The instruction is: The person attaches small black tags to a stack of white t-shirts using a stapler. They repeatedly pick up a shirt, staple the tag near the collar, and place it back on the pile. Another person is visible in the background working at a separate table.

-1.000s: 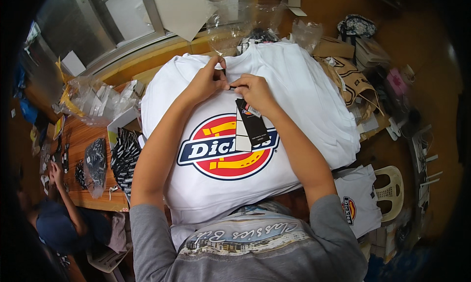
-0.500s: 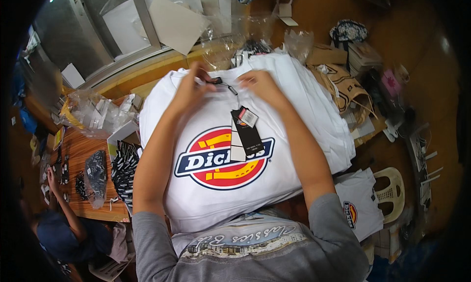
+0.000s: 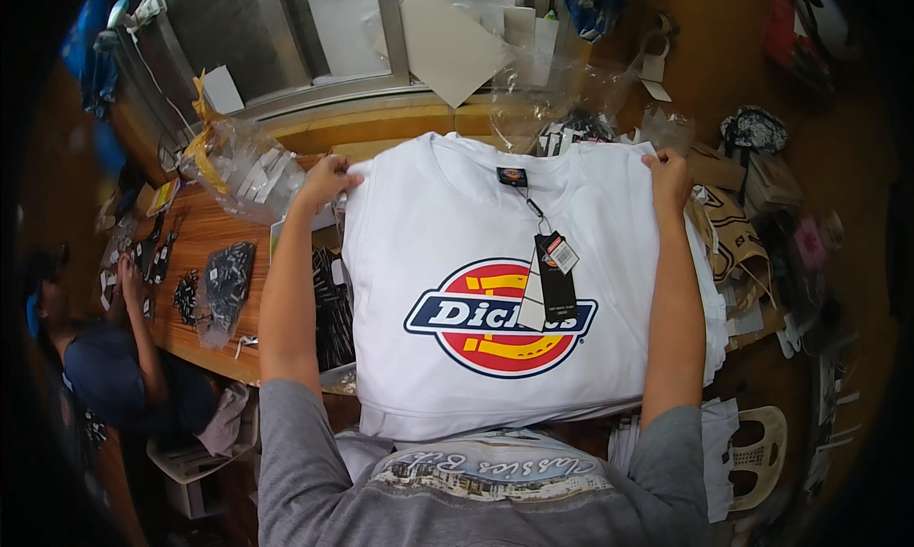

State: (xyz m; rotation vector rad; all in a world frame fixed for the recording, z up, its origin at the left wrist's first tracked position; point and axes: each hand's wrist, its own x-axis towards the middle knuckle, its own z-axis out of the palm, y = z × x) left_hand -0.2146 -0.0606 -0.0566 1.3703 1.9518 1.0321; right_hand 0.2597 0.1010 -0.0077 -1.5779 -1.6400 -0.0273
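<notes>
A white shirt (image 3: 400,233) with a red, yellow and navy chest print lies face up on a stack of similar white shirts, its collar at the far side. Near its upper left edge, my left hand (image 3: 326,182) pinches the fabric at the shoulder. My right hand (image 3: 669,179) grips the cloth at the upper right shoulder, thumb on top. Between the hands, a black neck label (image 3: 512,177) shows inside the collar. From it a cord carries black and white hang tags (image 3: 559,290), which rest over the print.
Left of the stack, a wooden table (image 3: 205,252) bears a plastic bag of black tags (image 3: 227,285) and a box of black tags (image 3: 333,309). A co-worker (image 3: 124,376) sits at the lower left. A plastic chair (image 3: 762,457) stands lower right; a brown bag (image 3: 733,238) lies to the right.
My hands have moved apart from the collar out to the shirt's two shoulders and now grip the cloth there. The view has shifted, and the hang tags still lie on the print.
</notes>
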